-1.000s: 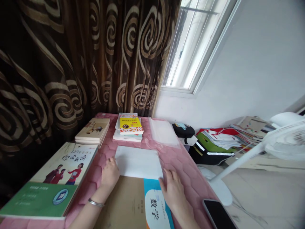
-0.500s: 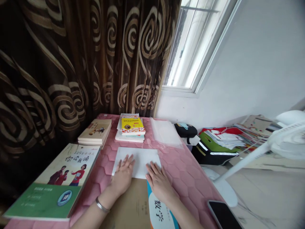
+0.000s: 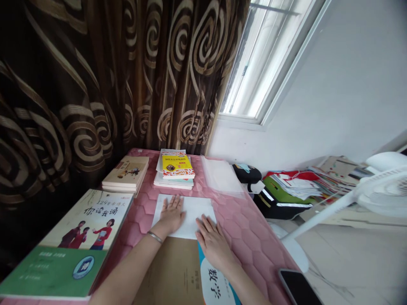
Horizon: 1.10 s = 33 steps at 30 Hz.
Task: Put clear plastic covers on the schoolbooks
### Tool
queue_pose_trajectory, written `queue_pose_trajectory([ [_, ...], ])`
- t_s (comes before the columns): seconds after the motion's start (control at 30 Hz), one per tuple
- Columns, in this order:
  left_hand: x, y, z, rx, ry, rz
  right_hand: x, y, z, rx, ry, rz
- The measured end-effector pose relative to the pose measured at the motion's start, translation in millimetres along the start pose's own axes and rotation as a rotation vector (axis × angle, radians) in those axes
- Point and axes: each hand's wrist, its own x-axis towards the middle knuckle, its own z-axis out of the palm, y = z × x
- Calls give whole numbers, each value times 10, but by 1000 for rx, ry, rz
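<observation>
A white sheet (image 3: pixel 193 209), perhaps an inside page or a cover flap, lies flat at the far side of a brown-covered book (image 3: pixel 171 271). My left hand (image 3: pixel 172 215) rests on its left part, palm down, fingers stretched away from me. Fingers spread, my right hand (image 3: pixel 213 242) presses on the sheet's right edge and covers part of the blue and white band (image 3: pixel 212 281) with large Chinese characters. Neither hand grips anything. Whether the sheet is joined to the book is hard to see.
A large green and cream book (image 3: pixel 76 241) lies at left, with small tan books (image 3: pixel 125 173) behind it. A yellow-topped book stack (image 3: pixel 176 165) and clear plastic covers (image 3: pixel 222 176) sit farther back. A phone (image 3: pixel 299 286) lies at right, near a white fan (image 3: pixel 330 214).
My left hand has slid a little farther away and to the right over the white sheet. My right hand stays almost in place. The view has shifted slightly.
</observation>
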Motion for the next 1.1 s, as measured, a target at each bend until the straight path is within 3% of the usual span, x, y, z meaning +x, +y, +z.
queue_pose_trajectory([
  [0.1, 46, -36, 82, 38, 68, 7, 87, -59, 8, 18, 64, 17],
  [0.23, 20, -51, 123, 115, 90, 20, 469, -320, 29, 132, 141, -72],
  [0.3, -5, -49, 107, 146, 66, 35, 720, -466, 48, 210, 102, -136],
  [0.4, -21, -37, 77, 145, 57, 62, 1011, -559, 76, 232, -5, -89],
  [0.6, 35, -84, 89, 100, 82, -7, 1030, -169, 44, 57, -77, 73],
  [0.73, 3, -307, 59, 136, 118, -115, 929, 130, -22, -27, -107, 210],
  [0.83, -66, -427, -20, 195, 158, -209, 919, 212, -39, -33, -127, 248],
  [0.9, -94, -375, -75, 244, 156, -303, 927, 212, -35, -35, -130, 243],
  [1.0, -69, -74, -99, 284, 114, -391, 929, 182, -24, -46, -116, 233],
  [1.1, 14, 281, -27, 241, 74, -194, 922, 162, -15, -57, -100, 242],
])
